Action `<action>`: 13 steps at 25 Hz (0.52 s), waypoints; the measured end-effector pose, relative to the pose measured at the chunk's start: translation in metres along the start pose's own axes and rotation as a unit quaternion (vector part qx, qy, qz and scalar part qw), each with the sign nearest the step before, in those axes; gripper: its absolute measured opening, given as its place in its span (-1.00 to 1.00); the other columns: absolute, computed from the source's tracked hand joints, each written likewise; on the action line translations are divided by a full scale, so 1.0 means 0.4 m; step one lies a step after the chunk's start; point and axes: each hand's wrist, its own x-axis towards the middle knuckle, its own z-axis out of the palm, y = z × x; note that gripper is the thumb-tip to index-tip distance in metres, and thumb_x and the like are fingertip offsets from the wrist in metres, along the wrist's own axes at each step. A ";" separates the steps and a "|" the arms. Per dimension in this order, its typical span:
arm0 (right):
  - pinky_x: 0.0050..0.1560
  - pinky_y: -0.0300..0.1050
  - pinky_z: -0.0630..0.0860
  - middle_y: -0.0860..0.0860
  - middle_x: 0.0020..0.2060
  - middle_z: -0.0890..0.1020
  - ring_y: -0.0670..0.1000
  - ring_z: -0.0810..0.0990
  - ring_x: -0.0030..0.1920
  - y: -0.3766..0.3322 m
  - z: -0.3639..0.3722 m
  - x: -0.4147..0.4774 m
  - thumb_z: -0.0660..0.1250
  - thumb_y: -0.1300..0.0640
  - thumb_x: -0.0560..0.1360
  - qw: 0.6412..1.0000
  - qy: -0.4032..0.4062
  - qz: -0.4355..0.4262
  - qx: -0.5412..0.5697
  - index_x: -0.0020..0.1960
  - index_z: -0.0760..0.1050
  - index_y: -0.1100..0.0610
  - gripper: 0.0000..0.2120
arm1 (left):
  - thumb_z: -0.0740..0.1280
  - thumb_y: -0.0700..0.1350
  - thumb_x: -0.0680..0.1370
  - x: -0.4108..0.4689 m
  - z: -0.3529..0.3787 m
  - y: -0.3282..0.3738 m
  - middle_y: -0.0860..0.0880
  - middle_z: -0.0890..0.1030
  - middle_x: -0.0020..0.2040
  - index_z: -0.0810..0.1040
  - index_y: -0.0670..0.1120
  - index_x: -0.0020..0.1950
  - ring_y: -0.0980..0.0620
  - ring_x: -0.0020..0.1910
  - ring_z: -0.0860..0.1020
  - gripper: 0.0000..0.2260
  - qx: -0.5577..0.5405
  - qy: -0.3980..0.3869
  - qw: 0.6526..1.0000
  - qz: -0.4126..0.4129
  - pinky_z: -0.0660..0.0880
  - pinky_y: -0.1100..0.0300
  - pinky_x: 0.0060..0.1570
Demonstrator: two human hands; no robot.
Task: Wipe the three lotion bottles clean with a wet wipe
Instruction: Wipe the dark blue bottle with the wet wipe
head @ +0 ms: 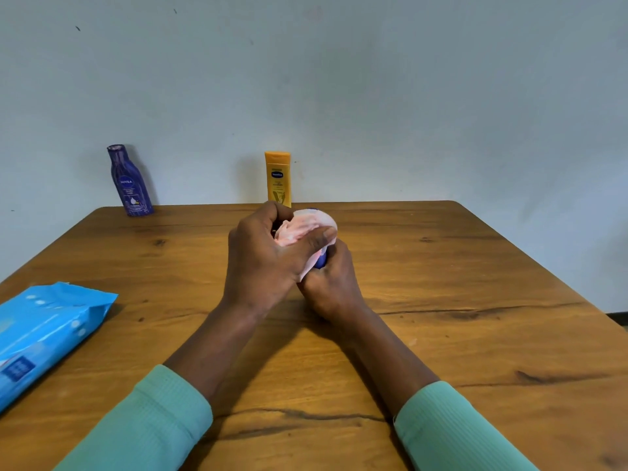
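— Soft, rather dim light is falling evenly; the wall (pixel 373 96) is looking bluish-grey and darkening toward the corners.
— Faint shadows are spreading beside the purple bottle (pixel 131 185) and under the arms (pixel 217 338) on the table (pixel 475 300).
— The wide lens is bending the table's edges and tilting that bottle; the blue pack (pixel 44 338), near left, is blurring slightly.

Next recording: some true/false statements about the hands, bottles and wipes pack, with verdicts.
1. The left hand holds a wet wipe over a blue bottle. True.
2. The right hand lies idle. False: it grips the blue bottle.
3. The yellow bottle lies on its side. False: it stands upright at the far edge.
4. The wipes pack lies at the left of the table. True.
5. The Nivea bottle is being wiped. False: it stands untouched, far left.
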 end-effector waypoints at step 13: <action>-0.10 -0.01 0.71 0.07 0.06 0.67 0.10 0.69 0.00 0.000 -0.008 0.013 0.53 0.10 0.41 0.992 -0.109 0.053 0.043 0.40 0.40 0.04 -0.39 | 0.48 -0.08 0.48 0.043 -0.039 -0.045 0.04 0.74 -0.10 0.71 -0.11 0.08 0.10 -0.07 0.68 -0.79 -0.218 -0.124 0.967 -0.036 0.59 0.23 -0.09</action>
